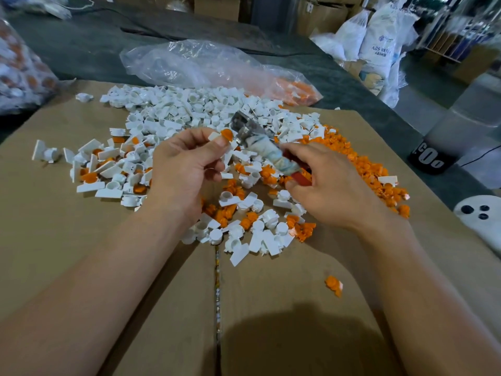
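Note:
My left hand [184, 164] pinches a small white plastic part with an orange cap [223, 135] between thumb and fingertips. My right hand [325, 185] grips the red handle of a metal tool [254, 137], whose wrapped shaft and blurred steel head point up and left, close to the held part. Beneath both hands lies a heap of white plastic parts [189, 109] and a spread of orange caps [360, 164] on a flat cardboard box top [81, 226].
A clear plastic bag [206, 63] with some orange caps lies behind the heap. Another bag of parts [19, 69] sits far left. One orange cap [334, 285] lies alone near my right forearm. White sacks [376, 42] and a white round object [482, 215] are at right.

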